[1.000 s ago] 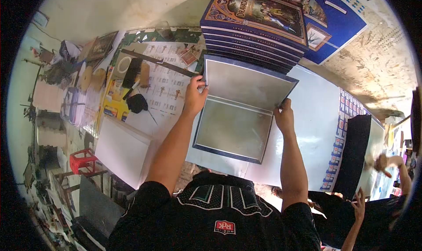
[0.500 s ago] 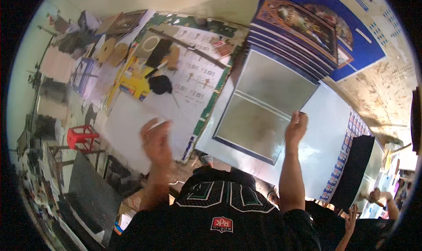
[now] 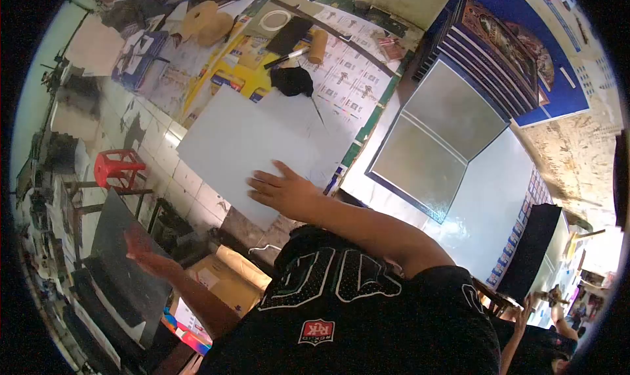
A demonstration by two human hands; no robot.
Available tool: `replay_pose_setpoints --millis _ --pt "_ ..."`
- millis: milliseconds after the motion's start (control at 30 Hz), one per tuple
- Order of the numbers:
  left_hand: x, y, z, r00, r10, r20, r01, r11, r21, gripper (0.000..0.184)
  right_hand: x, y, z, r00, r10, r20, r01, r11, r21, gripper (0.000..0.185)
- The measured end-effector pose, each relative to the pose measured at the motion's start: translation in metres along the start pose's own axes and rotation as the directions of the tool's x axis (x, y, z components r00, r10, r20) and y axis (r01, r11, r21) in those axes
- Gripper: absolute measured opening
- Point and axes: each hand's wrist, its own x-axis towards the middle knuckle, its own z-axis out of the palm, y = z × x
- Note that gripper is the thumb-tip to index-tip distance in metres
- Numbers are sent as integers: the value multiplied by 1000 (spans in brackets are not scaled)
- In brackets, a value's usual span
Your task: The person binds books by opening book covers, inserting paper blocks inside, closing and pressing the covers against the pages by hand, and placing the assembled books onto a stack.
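My right hand (image 3: pixel 283 190) lies over a large pale sheet (image 3: pixel 236 135) on the cutting table, its fingers spread. Whether the palm presses on the sheet, I cannot tell. Down at the left, my left hand (image 3: pixel 149 253) is reaching out with its fingers stretched, a little blurred and holding nothing. A dark grey board (image 3: pixel 118 234) is nearest to it; contact cannot be made out. On the table to the right lies an opened book cover (image 3: pixel 426 158), its inside grey and its edges dark blue.
Thick ornate books (image 3: pixel 495 53) are stacked at the upper right. A black cloth (image 3: pixel 292 81), a marker (image 3: pixel 285 58) and a wooden roller (image 3: pixel 318 46) lie beyond the sheet. A red stool (image 3: pixel 118 168) stands left. Another person's hand (image 3: pixel 525 312) shows at lower right.
My right hand has moved left from the book cover to the pale sheet. My left hand has swung down and left, from above the sheet to the dark boards. The view has turned leftward.
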Motion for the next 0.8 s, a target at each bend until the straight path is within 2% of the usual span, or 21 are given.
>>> replay_pose_setpoints --millis 33,67,100,167,200,233,267,300,333,367,400,433,467,500,533,567,600,667,700,767,800 --pt "1 -15 -6 1000 -4 2 4 1000 -1 73 -9 -1 2 999 -10 -33 8 998 -68 80" --pt "3 -35 -9 997 -43 64 47 997 -63 70 -20 0 8 993 -24 -116 17 998 -61 78" --pt "4 -37 -6 989 -76 129 92 988 -125 68 -27 1 -2 993 -18 -113 11 998 -65 78" --pt "-4 -17 17 974 -63 217 73 997 -38 65 -40 1 -27 982 36 -186 13 967 255 67" --pt "-9 0 35 952 -56 302 42 998 52 61 -46 2 -39 982 42 -185 7 966 257 67" --pt "-12 11 56 931 -107 348 108 994 16 55 -51 5 -52 925 135 -355 41 894 447 58" --pt "-13 18 73 905 -153 397 173 985 -16 51 -58 6 -69 833 257 -490 113 788 605 50" --pt "-23 -2 94 894 -83 441 128 989 -74 46 -66 2 -97 774 357 -523 37 799 600 34" --pt "-32 -16 126 870 9 492 74 986 -149 43 -95 0 -110 596 524 -609 136 682 719 27" --pt "-46 -1 142 817 -22 576 264 902 -340 36 -116 -7 -118 495 726 -478 191 445 875 19" --pt "-63 58 159 775 -85 626 283 933 -224 34 -144 -15 -122 379 891 -251 -25 281 959 16" --pt "-73 111 172 732 -151 664 291 951 -105 32 -152 -15 -132 223 952 -211 188 170 967 14" --pt "-80 115 184 724 -138 676 285 952 -111 32 -178 -11 -126 110 984 -139 120 125 985 18" --pt "-90 114 198 670 -66 740 178 981 -74 28 -193 -8 -129 16 982 -190 171 185 968 28" --pt "-101 117 214 599 3 801 63 997 -51 24 -214 -7 -126 -55 985 -161 172 168 971 34" --pt "-114 126 227 578 18 816 55 997 -61 24 -236 -8 -121 -128 984 -125 175 147 974 40" --pt "-133 136 239 533 14 846 134 986 -101 23 -255 -9 -120 -155 980 -125 175 151 973 40" --pt "-167 150 263 455 4 890 343 922 -180 23 -285 -7 -117 -321 932 -168 102 210 972 51" --pt "-181 159 273 451 6 892 329 929 -172 23 -298 -9 -120 -364 923 -128 80 168 983 55" --pt "-202 176 291 358 -1 934 301 947 -114 23 -325 -4 -115 -401 901 -167 21 192 981 54" --pt "-212 185 298 371 -10 928 282 954 -103 23 -327 0 -118 -449 878 -163 3 184 983 52"
